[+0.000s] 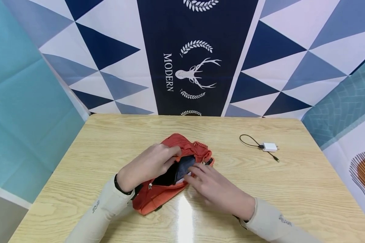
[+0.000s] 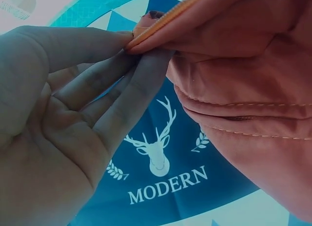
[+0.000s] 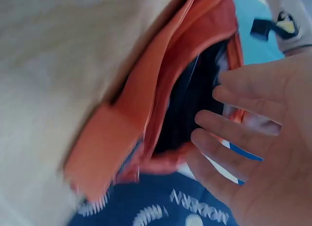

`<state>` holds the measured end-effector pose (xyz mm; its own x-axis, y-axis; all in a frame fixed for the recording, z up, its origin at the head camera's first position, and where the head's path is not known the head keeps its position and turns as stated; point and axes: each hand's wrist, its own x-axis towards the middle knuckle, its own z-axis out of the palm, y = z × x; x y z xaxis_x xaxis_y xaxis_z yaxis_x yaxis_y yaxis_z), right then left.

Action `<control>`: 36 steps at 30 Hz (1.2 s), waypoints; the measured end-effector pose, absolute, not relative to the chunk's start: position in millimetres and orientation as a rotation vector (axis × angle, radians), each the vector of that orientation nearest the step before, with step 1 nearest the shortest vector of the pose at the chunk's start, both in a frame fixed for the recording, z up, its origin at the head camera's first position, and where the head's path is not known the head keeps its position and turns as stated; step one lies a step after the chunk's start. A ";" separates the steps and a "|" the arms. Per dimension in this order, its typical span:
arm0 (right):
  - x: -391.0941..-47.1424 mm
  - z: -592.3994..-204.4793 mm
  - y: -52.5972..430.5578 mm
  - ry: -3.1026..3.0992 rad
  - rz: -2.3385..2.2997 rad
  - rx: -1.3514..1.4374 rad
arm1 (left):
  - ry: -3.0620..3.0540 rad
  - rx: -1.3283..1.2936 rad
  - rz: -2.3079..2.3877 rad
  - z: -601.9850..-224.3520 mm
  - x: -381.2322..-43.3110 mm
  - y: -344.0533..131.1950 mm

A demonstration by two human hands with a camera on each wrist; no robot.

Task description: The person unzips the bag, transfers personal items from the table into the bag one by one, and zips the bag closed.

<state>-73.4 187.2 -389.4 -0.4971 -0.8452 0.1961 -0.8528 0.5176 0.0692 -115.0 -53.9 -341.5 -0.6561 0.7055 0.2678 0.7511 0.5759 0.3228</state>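
A red-orange zippered bag point(image 1: 144, 200) lies on the table with its mouth open. My left hand point(image 1: 153, 162) pinches the zipper edge point(image 2: 165, 21) of the opening between thumb and fingers, lifting that side. Inside the bag a dark, flat, smooth item point(image 1: 185, 166) shows, its kind unclear. My right hand point(image 1: 214, 187) is at the near right of the opening, fingertips right at the rim. In the right wrist view its fingers point(image 3: 234, 128) are spread and extended over the dark interior, with nothing gripped.
A white charger plug point(image 1: 269, 146) with a short black cable point(image 1: 247, 136) lies to the right on the wooden table point(image 1: 109, 135). Behind the table hangs a patterned cloth point(image 1: 115, 44) with a deer print. An orange strap point(image 3: 105, 143) sticks out from the bag's end.
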 end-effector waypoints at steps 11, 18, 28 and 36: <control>-109.6 -371.4 235.7 -2.612 0.073 1.193 | -2.701 -1.274 -0.611 -344.0 -115.4 -51.2; -149.2 -366.1 295.5 -2.749 0.134 0.919 | -2.706 -1.284 -0.604 -347.1 -115.8 -51.0; -175.3 -364.3 364.3 -3.062 0.236 0.596 | -2.710 -1.276 -0.601 -348.2 -115.3 -52.0; -191.0 -387.9 397.1 -3.270 0.384 0.493 | -2.715 -1.267 -0.579 -349.2 -115.4 -51.5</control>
